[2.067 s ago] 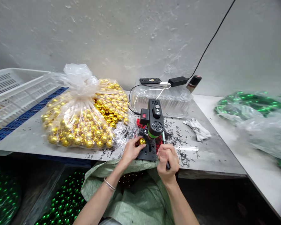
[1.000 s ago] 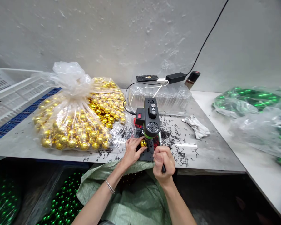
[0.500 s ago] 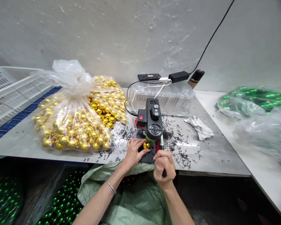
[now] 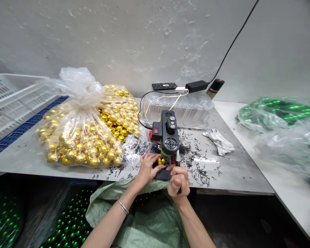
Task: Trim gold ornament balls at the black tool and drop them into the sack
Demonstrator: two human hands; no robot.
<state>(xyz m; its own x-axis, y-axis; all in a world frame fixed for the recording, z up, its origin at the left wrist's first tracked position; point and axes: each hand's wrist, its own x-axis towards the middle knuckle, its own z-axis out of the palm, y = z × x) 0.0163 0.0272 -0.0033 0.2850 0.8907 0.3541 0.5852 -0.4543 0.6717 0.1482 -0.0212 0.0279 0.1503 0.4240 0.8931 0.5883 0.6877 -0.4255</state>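
Beneath the head of a small black machine (image 4: 169,132) with round vents sits a shiny gold ball (image 4: 161,160). My left hand (image 4: 147,168) pinches this ball between thumb and fingers on the black base plate (image 4: 162,174). Just to the right, my right hand (image 4: 179,181) is wrapped round a black handle with a bright metal shaft (image 4: 178,157); whether it is a loose tool or a lever of the machine, I cannot tell. Its forefinger points toward the ball. Small black bits (image 4: 203,175) lie scattered about the machine.
A tied clear bag of gold balls (image 4: 80,144) stands left, near a white crate (image 4: 18,100). Behind the machine is a clear plastic box (image 4: 181,108) with cables on top. A white glove (image 4: 218,142) and bagged green balls (image 4: 281,112) lie right. Green cloth (image 4: 150,220) hangs below.
My right hand has shifted slightly left toward the gold ball, and more of the metal shaft shows above it. My left hand keeps its pinch on the ball.
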